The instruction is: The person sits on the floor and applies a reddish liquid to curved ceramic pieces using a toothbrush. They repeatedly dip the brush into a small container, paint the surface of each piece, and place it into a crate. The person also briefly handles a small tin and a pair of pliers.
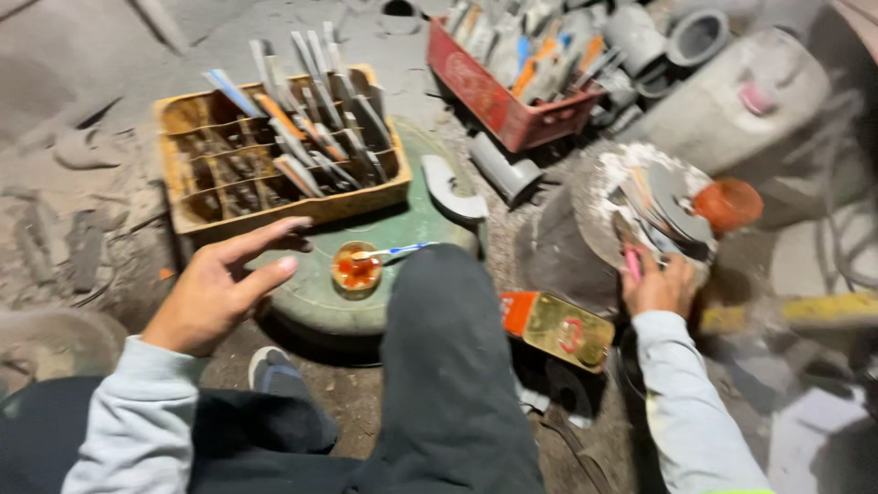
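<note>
Knees in dark trousers [453, 366] fill the near edge, over a dusty floor [82, 110]. Left hand [215, 288] hovers open, fingers spread, holding nothing, just before a yellow crate [183, 197] of blades resting on a green disc [402, 229]. On that disc sits a small dish [356, 271] of red paste with a brush [393, 250]. Further right lies an orange-and-gold tin [558, 327]. Right hand [658, 285] pinches a pink tool [633, 263] at a stack of metal discs [663, 206]. Behind stands a red crate [489, 96].
</note>
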